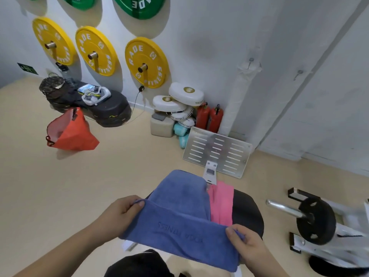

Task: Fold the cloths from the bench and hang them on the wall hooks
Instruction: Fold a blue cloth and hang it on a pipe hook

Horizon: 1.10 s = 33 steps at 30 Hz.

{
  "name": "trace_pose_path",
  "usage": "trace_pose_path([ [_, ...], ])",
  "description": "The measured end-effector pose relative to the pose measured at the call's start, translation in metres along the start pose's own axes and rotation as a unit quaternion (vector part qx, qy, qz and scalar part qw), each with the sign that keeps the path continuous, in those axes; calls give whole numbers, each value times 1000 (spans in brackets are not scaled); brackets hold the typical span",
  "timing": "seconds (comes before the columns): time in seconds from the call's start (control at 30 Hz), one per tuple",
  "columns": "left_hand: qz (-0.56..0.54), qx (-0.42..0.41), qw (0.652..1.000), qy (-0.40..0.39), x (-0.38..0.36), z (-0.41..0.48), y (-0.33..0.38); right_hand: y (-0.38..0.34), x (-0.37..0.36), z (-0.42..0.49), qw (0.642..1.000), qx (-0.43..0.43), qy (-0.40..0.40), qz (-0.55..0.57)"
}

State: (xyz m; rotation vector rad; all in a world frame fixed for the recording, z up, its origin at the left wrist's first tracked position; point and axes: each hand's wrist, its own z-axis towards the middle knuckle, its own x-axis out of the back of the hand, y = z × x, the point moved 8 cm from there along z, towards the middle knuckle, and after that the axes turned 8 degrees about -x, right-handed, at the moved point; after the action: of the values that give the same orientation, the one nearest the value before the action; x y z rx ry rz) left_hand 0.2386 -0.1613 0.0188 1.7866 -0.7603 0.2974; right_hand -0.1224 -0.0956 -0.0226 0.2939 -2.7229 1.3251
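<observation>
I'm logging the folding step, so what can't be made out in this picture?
- Pink cloth, head view: partly covered by the blue cloth; its extent is hidden.
- Bench, head view: largely covered by both cloths.
- Wall hooks, head view: too small to tell their shape.

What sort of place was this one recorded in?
Probably a gym or fitness studio: yellow weight plates hang on wall pegs, a black plate sits on a bar at right, and a padded black bench stands under the blue cloth.
</observation>
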Motion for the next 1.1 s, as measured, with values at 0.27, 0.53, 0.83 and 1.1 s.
trace_pose_path([
  [0.27,-6,27,999,22,-2,87,6,-4,18,67,992,-32,121,18],
  [0.53,-36,57,997,24,6,231,-3,-54,28,177,980,-84,181,25],
  [0.83,14,130,991,-30,-16,357,-58,-71,33,295,967,-153,202,-38],
  [1.1,63,255,944,-201,-74,359,-130,-34,-8,324,946,-228,58,-222],
])
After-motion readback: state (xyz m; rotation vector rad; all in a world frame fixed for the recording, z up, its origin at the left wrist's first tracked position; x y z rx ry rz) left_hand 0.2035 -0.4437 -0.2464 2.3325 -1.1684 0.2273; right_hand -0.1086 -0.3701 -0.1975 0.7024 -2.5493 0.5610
